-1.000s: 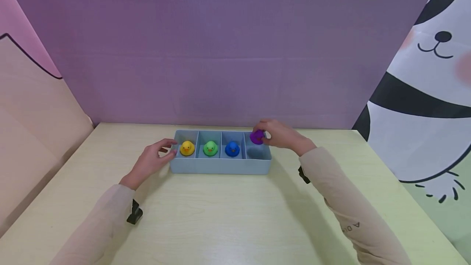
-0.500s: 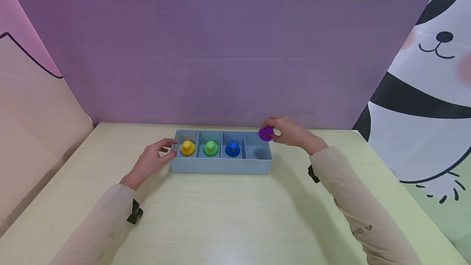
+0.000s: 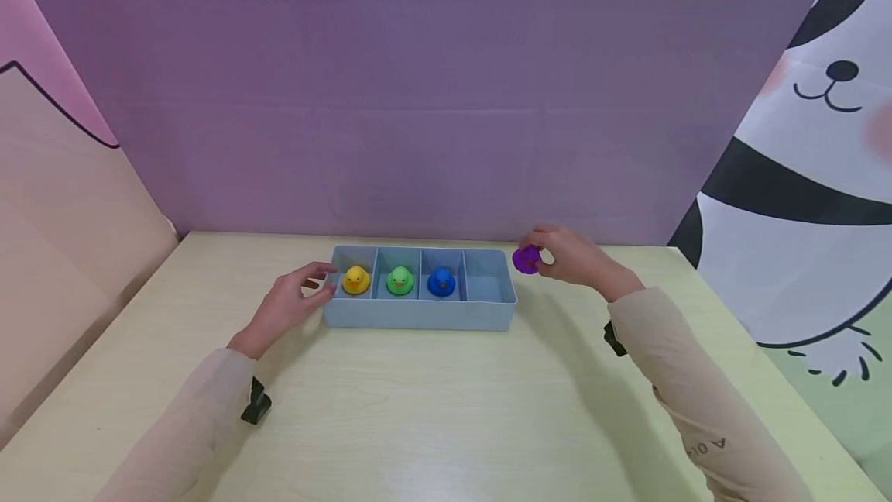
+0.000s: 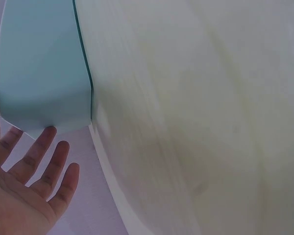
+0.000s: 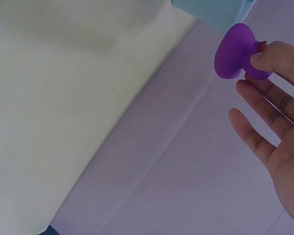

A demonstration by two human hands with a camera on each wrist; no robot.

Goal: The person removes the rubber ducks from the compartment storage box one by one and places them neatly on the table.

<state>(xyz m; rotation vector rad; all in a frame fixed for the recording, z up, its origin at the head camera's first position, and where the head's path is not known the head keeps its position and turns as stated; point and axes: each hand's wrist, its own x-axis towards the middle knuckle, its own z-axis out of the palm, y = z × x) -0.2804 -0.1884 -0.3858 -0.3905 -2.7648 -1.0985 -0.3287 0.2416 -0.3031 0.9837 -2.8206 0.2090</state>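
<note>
Behind the pale surface (image 3: 390, 409) hangs a purple cloth (image 3: 418, 99), and a light-blue box (image 3: 420, 316) stands between the two hands. Starting at the left, the left hand (image 3: 282, 304) has its fingers loosely spread, the tips at the box's near end, gripping nothing. Just right of that hand a yellow duck (image 3: 355, 281) sits upright in the first compartment; farther from it come a green duck (image 3: 400, 281), then a blue duck (image 3: 442, 282), each in its own compartment. Nearest the right hand, the last compartment (image 3: 489, 277) has no duck in it. Beyond the box's end, the right hand (image 3: 574, 256) pinches a purple duck (image 3: 526, 260) between thumb and fingers. By my reading, the work is partway: three ducks are settled, while the fourth, not set down, is what appears unfinished; whether it is coming or going cannot be told.
</note>
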